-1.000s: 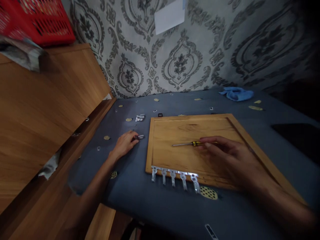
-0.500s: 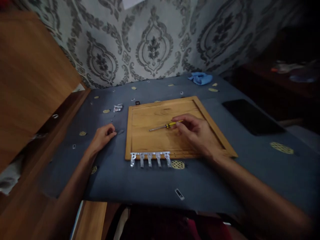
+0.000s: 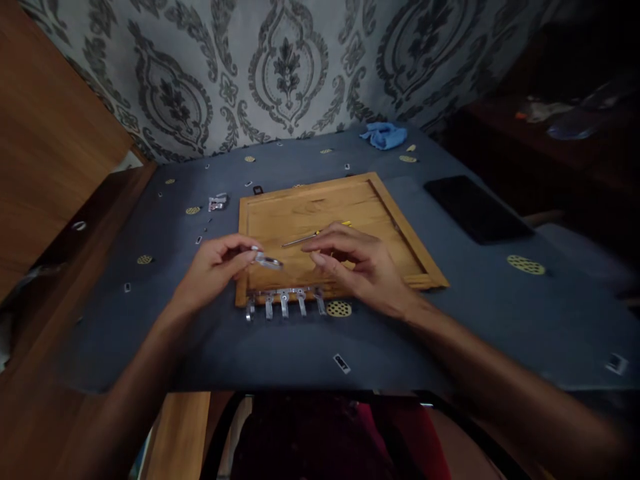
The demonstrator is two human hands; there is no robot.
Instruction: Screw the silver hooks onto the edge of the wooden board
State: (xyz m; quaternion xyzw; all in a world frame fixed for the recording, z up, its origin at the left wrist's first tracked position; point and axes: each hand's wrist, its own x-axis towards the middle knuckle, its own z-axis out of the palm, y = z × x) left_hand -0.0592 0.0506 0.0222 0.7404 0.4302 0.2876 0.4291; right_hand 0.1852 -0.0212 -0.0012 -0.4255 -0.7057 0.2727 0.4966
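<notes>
My left hand (image 3: 216, 267) is raised at the left edge of a framed wooden board (image 3: 270, 213). Its thumb and fingers pinch a small shiny loop-shaped piece (image 3: 269, 261), whose exact kind is unclear. My right hand (image 3: 353, 260) hovers over the board, fingers curved and apart, with nothing visible between them. Behind it, a screwdriver (image 3: 300, 239) with a yellow-and-black handle lies on the board, its handle partly hidden by the hand. Along the near edge of the board sits a silver metal rail with several hooks (image 3: 285, 303).
More small silver pieces (image 3: 218, 202) lie left of the board on the patterned blue-grey tablecloth (image 3: 280, 360). A black phone or tablet (image 3: 477, 208) is at the right, and a crumpled blue cloth (image 3: 384, 135) at the back. Wooden furniture (image 3: 55, 127) borders the left side.
My left hand has come up from the tablecloth and moved right, bringing the shiny piece over the board. My right hand has left the screwdriver and shifted toward the left hand. The view has tilted slightly.
</notes>
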